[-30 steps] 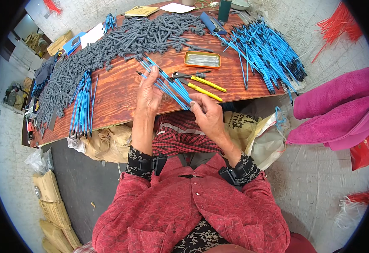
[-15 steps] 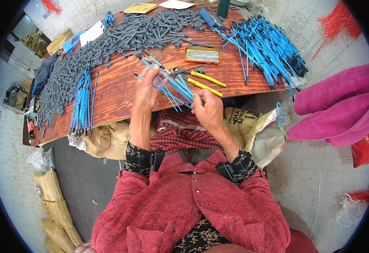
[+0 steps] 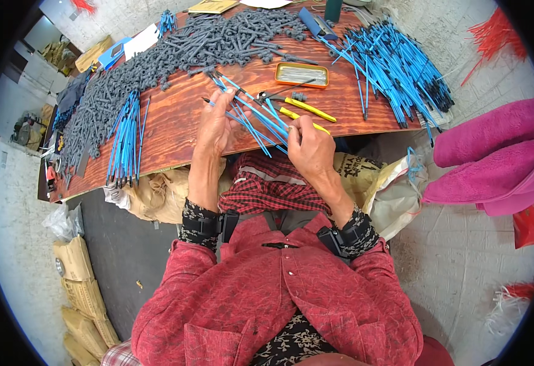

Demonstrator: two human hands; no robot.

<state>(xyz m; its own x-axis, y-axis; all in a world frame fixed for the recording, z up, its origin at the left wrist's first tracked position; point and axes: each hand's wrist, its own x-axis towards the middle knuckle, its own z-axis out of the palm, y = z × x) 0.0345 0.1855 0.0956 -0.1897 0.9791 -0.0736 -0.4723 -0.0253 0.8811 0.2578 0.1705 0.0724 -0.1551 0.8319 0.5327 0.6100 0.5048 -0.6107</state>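
Note:
Over the table's near edge, several thin blue tubes [image 3: 261, 129] with dark tips lie across my left hand [image 3: 216, 127], whose thumb and fingers are closed around them. With a pinch, my right hand [image 3: 311, 148] grips the lower right end of a blue tube; whether something small is also between its fingertips cannot be made out. Just beyond the tubes are pliers with yellow handles [image 3: 312, 109] and a small grey plastic piece [image 3: 299, 96]. Behind them sits an orange-rimmed tin [image 3: 301, 84] of thin metal pins.
A large heap of grey plastic parts [image 3: 175, 55] curves along the far and left table. Blue tubes lie in a bunch [image 3: 125, 140] at left and a bigger pile [image 3: 395, 70] at right. Sacks [image 3: 163, 195] hang under the edge; pink towels [image 3: 486, 152] are at right.
The view has shifted slightly. My right hand has risen a little along the tubes, and the fingers of my left hand have spread somewhat around them.

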